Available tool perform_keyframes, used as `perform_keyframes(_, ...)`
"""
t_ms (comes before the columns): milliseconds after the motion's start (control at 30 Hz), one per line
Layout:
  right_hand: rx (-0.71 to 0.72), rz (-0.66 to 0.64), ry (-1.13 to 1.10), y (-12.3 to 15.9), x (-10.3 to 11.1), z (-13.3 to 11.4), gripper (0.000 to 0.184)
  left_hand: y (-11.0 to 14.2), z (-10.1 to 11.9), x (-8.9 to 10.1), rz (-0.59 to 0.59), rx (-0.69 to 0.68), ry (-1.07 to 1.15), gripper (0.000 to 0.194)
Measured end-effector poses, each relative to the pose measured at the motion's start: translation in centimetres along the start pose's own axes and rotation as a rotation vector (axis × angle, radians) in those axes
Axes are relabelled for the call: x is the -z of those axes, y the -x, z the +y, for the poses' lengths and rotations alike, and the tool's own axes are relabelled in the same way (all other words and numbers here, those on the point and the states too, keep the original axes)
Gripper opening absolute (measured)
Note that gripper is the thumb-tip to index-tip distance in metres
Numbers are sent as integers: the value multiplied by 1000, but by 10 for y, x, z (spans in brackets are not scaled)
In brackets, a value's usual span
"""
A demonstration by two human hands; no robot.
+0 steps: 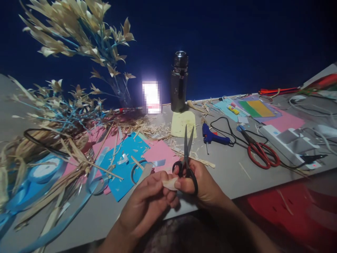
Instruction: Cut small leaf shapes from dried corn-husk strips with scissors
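Between my two hands is a small pale piece of dried husk [170,183], pointed at its ends. My left hand [150,193] is closed, pinching the husk's left end between thumb and fingers. My right hand [201,181] has black-handled scissors [187,147] hooked on its fingers, blades pointing up and slightly apart. The right thumb also touches the husk's right end. Beyond the hands lie pink paper [162,154] and a blue sheet [126,165] strewn with scraps. A yellow pad [181,124] is past the scissor tips.
Husk-flower stems [105,52] rise at the left, above light blue ribbon [47,168]. A dark flask [179,84] stands at the back. On the right are a blue glue gun [216,135], red-handled scissors [263,154] and a white power strip [289,144] with cords.
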State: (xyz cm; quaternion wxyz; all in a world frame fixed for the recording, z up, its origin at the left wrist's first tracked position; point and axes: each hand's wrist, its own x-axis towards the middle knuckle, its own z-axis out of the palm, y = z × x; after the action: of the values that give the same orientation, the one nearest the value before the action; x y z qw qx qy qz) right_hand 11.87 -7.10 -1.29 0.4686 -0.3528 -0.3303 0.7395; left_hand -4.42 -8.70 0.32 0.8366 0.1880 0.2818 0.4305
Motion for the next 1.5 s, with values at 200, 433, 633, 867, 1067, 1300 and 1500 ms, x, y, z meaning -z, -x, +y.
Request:
perform_keyframes(200,-18,-15,-7,2,-4,0,38,5,-1,0,79,-61,-155,32)
perform_keyframes(433,38,15,-11,4,-9,6,37,-1,-2,0,84,-16,27,20)
perform_keyframes(633,155,177,-93,-3,-16,25,36,3,-12,-8,233,-154,-66,32)
perform_keyframes(867,140,109,-6,-2,-8,19,33,2,-12,-6,277,-143,-189,17)
perform_keyframes(1067,93,144,78,-3,-7,12,38,0,-13,2,241,-113,-163,16)
perform_keyframes(1300,129,221,-62,-6,-12,29,40,-2,-20,0,326,-155,-192,16)
perform_keyframes(1500,61,118,44,0,-7,22,40,-1,-10,-3,321,-199,-197,17)
